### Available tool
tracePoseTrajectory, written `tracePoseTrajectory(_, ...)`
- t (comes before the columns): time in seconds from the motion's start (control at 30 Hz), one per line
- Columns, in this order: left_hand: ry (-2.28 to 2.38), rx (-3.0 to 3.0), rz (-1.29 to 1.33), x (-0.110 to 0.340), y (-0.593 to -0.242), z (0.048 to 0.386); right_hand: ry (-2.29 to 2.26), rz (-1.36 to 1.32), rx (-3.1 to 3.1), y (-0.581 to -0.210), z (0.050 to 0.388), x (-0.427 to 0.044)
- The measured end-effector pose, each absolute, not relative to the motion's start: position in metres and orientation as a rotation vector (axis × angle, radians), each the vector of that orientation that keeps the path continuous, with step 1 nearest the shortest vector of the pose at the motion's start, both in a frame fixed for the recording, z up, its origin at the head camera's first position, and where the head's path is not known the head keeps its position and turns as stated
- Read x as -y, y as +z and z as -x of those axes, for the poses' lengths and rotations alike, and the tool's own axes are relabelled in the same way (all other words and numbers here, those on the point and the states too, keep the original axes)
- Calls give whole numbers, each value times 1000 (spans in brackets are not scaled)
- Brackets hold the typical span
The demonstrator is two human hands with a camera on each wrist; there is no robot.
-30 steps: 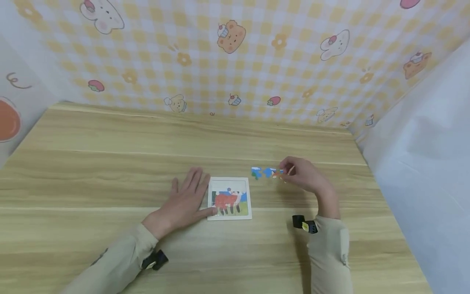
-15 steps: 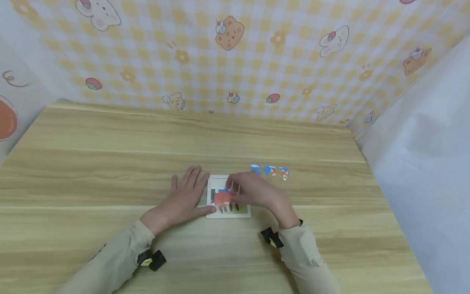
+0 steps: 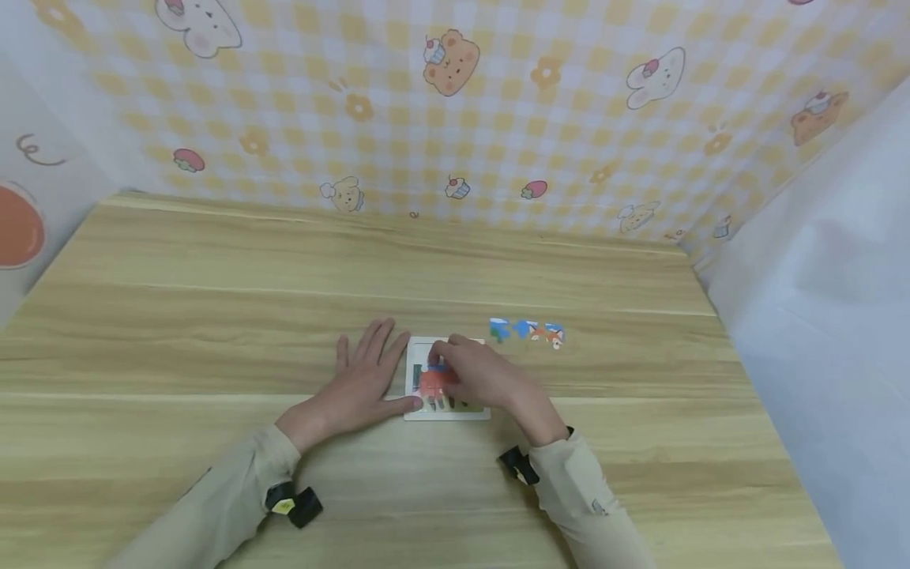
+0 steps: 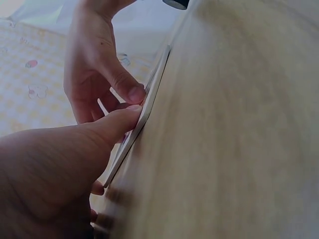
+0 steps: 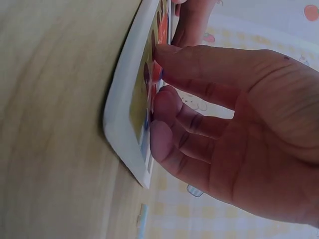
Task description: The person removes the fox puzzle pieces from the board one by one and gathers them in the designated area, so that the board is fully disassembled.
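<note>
A white-framed jigsaw puzzle with a red animal picture lies flat on the table in the head view. My left hand lies spread at its left side, the thumb resting on the frame's lower left and the fingers along the left edge. Over the upper middle of the puzzle, my right hand has its fingers bent down. In the right wrist view, its thumb and fingertips pinch a small puzzle piece at the picture's surface, mostly covered. The hand hides the puzzle's right part.
Several loose puzzle pieces, blue with orange fox faces, lie in a row beyond the puzzle's upper right corner. A yellow checked cloth with cartoon prints stands behind the wooden table. White sheeting hangs on the right.
My right hand has moved left from the row of loose pieces to above the puzzle, then slightly further left. The left hand has stayed on the frame.
</note>
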State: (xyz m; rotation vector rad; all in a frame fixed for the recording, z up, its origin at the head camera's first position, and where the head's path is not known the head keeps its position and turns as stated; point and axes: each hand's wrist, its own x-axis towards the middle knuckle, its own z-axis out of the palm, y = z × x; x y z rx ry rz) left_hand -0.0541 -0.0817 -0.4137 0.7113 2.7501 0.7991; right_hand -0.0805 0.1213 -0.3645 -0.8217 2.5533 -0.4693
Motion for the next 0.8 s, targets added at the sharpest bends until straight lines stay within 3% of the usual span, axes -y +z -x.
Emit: tracePoseTrajectory(0.8,828,-2743,-659,79,-419,54,-523,867,-2546,-373,88,-123)
